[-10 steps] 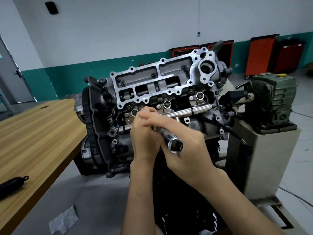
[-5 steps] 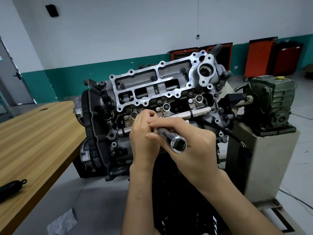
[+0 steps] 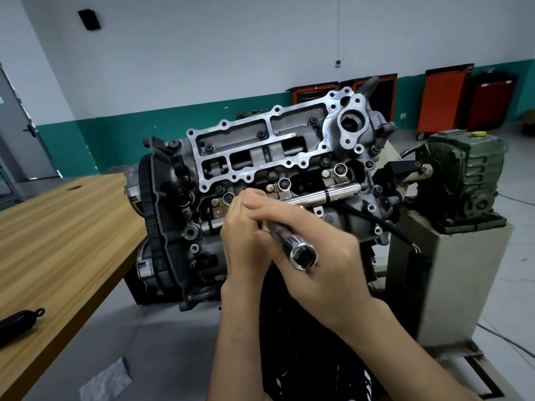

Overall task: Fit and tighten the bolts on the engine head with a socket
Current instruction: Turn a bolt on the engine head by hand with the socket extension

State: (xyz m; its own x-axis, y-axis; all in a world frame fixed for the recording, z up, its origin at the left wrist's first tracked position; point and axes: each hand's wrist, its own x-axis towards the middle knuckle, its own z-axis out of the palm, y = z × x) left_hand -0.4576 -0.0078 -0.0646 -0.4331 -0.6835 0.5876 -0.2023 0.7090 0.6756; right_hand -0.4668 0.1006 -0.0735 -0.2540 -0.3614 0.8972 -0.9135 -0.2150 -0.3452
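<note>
Socket's (image 3: 289, 244) far end hidden behind left hand (image 3: 246, 241) and right hand (image 3: 330, 261), black object (image 3: 17, 321) cut by left edge

In my view, left: one wooden bench (image 3: 58, 241) with a plank-grain top and a round dark mark (image 3: 74, 187) near its far end. On it, at the near edge: one black oblong item (image 3: 17, 321) with a ring end, lying flat.

Grey floor (image 3: 162, 337):
- one crumpled pale rag (image 3: 105, 380) beside the bench
- one pale pedestal (image 3: 451, 285) at right, with a green gearbox (image 3: 469, 180) seated on top
- a thin cable (image 3: 503, 337) trailing past the pedestal
- red tool cabinets (image 3: 445, 102) by the far wall
</note>
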